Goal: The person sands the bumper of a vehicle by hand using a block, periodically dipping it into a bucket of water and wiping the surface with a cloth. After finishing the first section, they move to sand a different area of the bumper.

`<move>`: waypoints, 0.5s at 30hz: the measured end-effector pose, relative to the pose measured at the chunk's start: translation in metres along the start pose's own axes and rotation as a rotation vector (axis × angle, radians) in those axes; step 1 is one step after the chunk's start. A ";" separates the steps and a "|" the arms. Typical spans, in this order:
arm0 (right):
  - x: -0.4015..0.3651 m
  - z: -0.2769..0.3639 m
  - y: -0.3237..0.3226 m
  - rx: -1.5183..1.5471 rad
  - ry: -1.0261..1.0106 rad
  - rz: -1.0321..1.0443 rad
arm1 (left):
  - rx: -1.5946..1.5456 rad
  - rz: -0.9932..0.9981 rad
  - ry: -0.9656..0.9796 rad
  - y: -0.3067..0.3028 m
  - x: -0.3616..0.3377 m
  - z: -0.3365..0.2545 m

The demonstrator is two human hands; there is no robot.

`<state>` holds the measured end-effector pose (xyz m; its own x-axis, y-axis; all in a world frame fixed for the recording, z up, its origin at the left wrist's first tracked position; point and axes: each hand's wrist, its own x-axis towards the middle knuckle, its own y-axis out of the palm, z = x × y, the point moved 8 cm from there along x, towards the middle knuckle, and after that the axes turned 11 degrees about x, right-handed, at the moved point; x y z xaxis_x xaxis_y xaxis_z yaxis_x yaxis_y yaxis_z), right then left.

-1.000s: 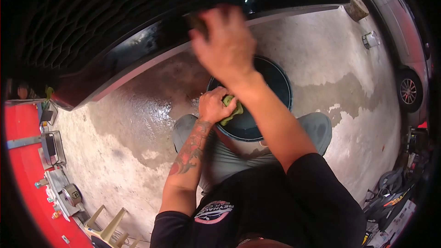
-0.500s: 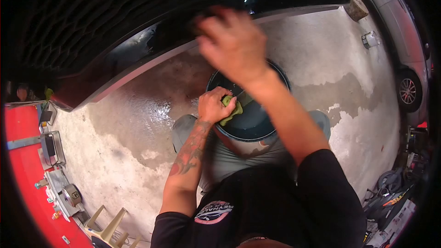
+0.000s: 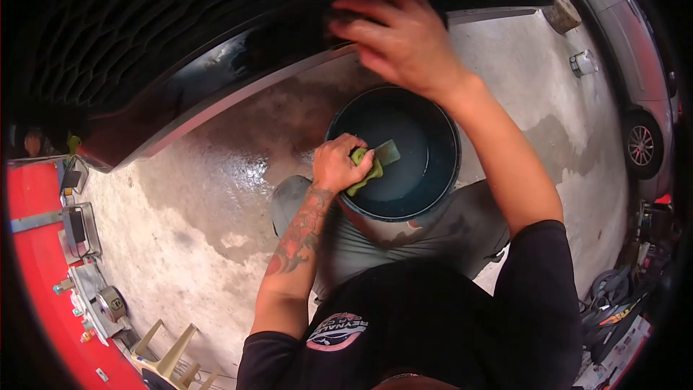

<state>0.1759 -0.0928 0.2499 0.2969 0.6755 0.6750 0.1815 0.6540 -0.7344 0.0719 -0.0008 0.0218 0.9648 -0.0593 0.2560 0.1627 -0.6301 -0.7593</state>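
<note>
My left hand (image 3: 338,165) is closed on a crumpled green cloth (image 3: 367,173) over the left side of a dark bucket (image 3: 456,152). A flat, translucent rectangular piece (image 3: 388,152) sticks out from the same hand above cloudy water in the bucket. Higher up, my right hand (image 3: 408,43) is at the lower part of a black car bumper (image 3: 289,43), its fingers curled and smeared by motion. Something dark seems to be under those fingers; the bumper's blackness hides its shape.
Wet patches cover part of the concrete floor (image 3: 195,202). A silver car (image 3: 628,50) stands at right, with a small can (image 3: 582,63) near it. A beige plastic stool (image 3: 170,354) lies lower left, beside metal items along a red strip. Tools crowd the lower right.
My right hand has moved right and slightly up along the bumper, uncovering more of the bucket and the flat piece. My left hand keeps its hold on the cloth.
</note>
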 end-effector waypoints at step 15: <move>0.013 0.013 0.012 0.080 -0.057 -0.005 | 0.008 -0.007 -0.026 0.001 0.001 0.001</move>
<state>0.1697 -0.0716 0.2506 0.2424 0.6888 0.6832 0.1067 0.6810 -0.7244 0.0734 -0.0008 0.0208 0.9686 -0.0350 0.2460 0.1710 -0.6242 -0.7623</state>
